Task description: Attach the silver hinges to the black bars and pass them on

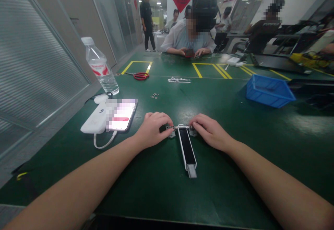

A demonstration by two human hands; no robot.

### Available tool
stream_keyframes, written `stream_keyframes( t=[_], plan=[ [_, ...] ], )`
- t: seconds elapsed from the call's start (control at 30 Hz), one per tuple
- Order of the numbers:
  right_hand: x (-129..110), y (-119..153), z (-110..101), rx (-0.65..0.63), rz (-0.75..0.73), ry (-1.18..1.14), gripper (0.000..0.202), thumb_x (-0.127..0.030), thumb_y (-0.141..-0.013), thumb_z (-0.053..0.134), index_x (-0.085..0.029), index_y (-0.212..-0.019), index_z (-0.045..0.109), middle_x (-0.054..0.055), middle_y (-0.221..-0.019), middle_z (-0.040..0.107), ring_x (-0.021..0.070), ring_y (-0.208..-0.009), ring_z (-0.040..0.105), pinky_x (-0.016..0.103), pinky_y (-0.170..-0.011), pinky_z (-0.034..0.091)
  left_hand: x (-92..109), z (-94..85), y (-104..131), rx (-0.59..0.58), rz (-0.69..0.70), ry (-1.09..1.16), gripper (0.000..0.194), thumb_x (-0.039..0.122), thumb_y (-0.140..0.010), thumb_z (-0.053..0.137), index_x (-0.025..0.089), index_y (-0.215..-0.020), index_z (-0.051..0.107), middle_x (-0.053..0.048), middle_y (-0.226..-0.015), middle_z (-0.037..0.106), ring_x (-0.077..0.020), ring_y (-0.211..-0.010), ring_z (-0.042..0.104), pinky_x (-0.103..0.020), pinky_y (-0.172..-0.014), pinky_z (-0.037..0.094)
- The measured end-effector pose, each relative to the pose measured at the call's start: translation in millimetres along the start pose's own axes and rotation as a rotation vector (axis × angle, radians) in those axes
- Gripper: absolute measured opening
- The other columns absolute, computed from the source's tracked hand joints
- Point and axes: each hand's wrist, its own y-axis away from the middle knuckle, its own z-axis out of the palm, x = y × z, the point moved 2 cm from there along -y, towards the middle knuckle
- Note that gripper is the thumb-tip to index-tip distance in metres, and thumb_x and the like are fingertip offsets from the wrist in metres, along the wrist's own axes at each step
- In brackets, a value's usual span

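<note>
A long, narrow piece with a white frame and black middle point(187, 148) lies on the green table in front of me, a grey tab sticking out of its near end. Across its far end runs a thin metal rod point(182, 127), with a small flat metal bracket at each side. My left hand point(156, 128) is closed, thumb and fingertips pinching the left bracket point(171, 132) by the rod's end. At the other end my right hand point(210, 130) pinches the right bracket point(193, 132). The fingers partly cover both brackets.
Left are a water bottle point(100, 68), a white power bank point(95, 118) and a phone point(124, 115). Farther back lie small metal rings point(154, 96), red-handled scissors point(141, 76) and white slender pieces point(179, 80). A blue bin point(270, 91) stands right. A person point(189, 39) sits opposite.
</note>
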Motion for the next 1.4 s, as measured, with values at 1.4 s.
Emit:
stream_keyframes(
  t=[1.4],
  plan=[
    [-4.3,0.4,-1.7,-0.003,-0.031,0.008,0.016,-0.022,-0.091,0.049,-0.019,-0.086,0.063,0.007,-0.085,0.063,0.0191,-0.081,0.058,0.035,-0.073,0.047,1.3,-1.3,-3.0,-0.087,-0.008,0.006,0.009,0.024,-0.087,0.053,0.021,-0.088,0.062,0.0,-0.101,0.068,-0.0193,-0.098,0.058,-0.037,-0.087,0.03]
  ],
)
